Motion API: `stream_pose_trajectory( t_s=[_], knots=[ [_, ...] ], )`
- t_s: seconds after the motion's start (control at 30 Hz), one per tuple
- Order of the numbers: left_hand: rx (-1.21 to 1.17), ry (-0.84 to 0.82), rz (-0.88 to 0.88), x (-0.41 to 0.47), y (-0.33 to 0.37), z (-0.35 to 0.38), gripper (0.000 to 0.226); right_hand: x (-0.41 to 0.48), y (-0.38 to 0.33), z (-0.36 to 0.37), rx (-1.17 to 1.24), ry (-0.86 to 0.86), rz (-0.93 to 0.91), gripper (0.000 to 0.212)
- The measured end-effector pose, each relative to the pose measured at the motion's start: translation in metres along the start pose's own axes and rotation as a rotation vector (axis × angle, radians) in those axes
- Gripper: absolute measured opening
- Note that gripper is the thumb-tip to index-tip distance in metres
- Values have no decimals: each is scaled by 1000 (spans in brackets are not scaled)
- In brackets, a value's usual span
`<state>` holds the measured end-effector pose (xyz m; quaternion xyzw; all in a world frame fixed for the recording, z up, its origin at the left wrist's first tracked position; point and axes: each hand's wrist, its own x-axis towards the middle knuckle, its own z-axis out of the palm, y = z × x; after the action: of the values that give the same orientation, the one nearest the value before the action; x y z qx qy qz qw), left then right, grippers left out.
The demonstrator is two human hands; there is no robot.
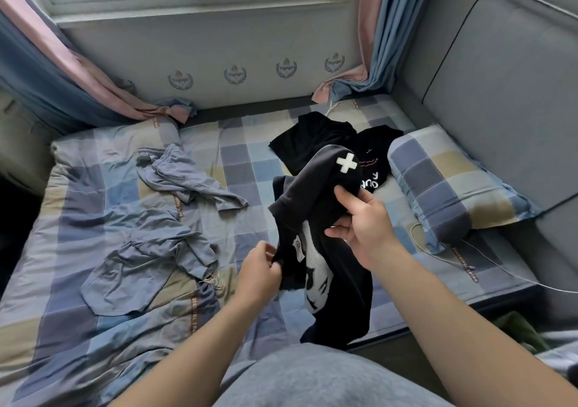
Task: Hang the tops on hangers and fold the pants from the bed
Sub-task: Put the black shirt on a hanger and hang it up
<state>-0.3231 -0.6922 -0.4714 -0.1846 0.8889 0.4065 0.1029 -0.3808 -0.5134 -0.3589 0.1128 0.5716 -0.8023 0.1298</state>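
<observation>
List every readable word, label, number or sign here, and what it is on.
White cross sign: on the held black top.
"OU", upside down, rest hidden: on the black tee.
Neck label inside the held top: too small.
Brown bedsheet strips and wall crests: blurred.

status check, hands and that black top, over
Both hands, left and right, grip black top, lifted over bed. No hanger in view. Grey clothes and more black tops still on bed.

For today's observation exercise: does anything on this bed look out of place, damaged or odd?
The grey shirt lies crumpled, with loose threads fraying at its edge. A white cable trails across the bed by the pillow. No hanger is in view, though both hands hold a black top.
</observation>
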Motion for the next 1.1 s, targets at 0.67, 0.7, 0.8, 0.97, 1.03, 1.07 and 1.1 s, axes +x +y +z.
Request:
stream_pose_trajectory(
  t_s=[0.67, 0.7, 0.8, 0.97, 1.03, 1.07, 1.1],
  knots=[
    [-834, -61, 60, 5, 56, -74, 25, -2, 29, -33, -300, -11, 305, 40],
    [-827, -82, 70, 1, 59, -77, 24, -2, 30, -28, -345, -31, 279, 40],
    [-857, -133, 89, -10, 67, -88, 25, -2, 32, -18, -496, -105, 128, 44],
    [-884, -312, 227, -31, 81, -115, 28, 3, 30, -5, -851, -375, -175, 70],
    [-842, -386, 282, -37, 85, -122, 29, 7, 33, 4, -1043, -448, -202, 72],
    [-819, -414, 301, -40, 87, -125, 22, 9, 37, 8, -1141, -455, -213, 69],
    [-797, -430, 310, -42, 89, -127, 15, 12, 40, 12, -1228, -455, -220, 61]
  ],
)
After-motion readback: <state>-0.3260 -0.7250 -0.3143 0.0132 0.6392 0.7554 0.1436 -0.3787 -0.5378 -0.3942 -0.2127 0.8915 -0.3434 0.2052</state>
